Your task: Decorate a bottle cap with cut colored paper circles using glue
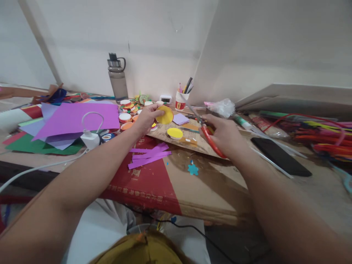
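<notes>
Between the thumb and fingers of my left hand (148, 118) is a yellow paper disc (165, 115), held up over the worktop. My right hand (223, 132) is closed round the red handles of a pair of scissors (211, 141), whose blades point up and to the left, apart from the disc. A second yellow disc (175, 133) lies on the cardboard just below and between my hands. Small white-rimmed round pieces (125, 117) in several colours are gathered behind my left hand. Nearer me lie purple paper strips (150, 156) and a blue flower-shaped cutout (193, 168).
Coloured paper sheets (79, 119) and a white charger (90, 139) with its cable are at the left. A water bottle (117, 79) and a paper cup of pens (182, 101) stand near the wall. At the right are a black phone (280, 156) and pipe cleaners (327, 137).
</notes>
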Tool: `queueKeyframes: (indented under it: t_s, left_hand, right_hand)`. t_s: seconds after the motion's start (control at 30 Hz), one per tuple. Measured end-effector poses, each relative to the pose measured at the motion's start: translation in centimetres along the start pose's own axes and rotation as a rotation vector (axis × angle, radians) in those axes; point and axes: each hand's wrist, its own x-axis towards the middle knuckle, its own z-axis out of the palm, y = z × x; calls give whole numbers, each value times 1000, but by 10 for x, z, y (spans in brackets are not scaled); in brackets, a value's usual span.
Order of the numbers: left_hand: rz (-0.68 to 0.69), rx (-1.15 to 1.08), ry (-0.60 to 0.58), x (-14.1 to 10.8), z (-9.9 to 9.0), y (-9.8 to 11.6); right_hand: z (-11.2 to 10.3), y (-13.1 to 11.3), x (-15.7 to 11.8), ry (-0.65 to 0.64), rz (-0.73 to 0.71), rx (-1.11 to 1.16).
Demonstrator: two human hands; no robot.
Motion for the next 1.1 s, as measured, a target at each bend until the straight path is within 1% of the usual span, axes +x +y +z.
queueKeyframes:
  t_s: [0.03,0.1,0.17,0.23,0.43,0.7,0.87,1.1]
  left_hand:
    - [-13,-34,0,-1,2,3]
    - [-33,-84,3,-3,4,7]
    - [-35,-109,16,-4,4,9]
    - [-24,-117,28,-3,3,9]
    - [-7,-62,28,0,1,5]
    - [1,-56,40,-1,1,5]
    - [-28,-56,54,-2,2,7]
    - [-56,-48,53,-2,4,8]
  right_hand:
    - [2,2,1,-7,-6,-115]
    - [6,5,1,-46,19,-274]
    - [9,5,1,-79,39,-357]
    - [11,4,0,-97,30,-394]
    - [11,1,-2,-125,4,-457]
    - [11,-1,-1,-117,21,-429]
    - [12,0,-2,-118,-16,-449]
    - [11,-1,-2,-126,-20,-469]
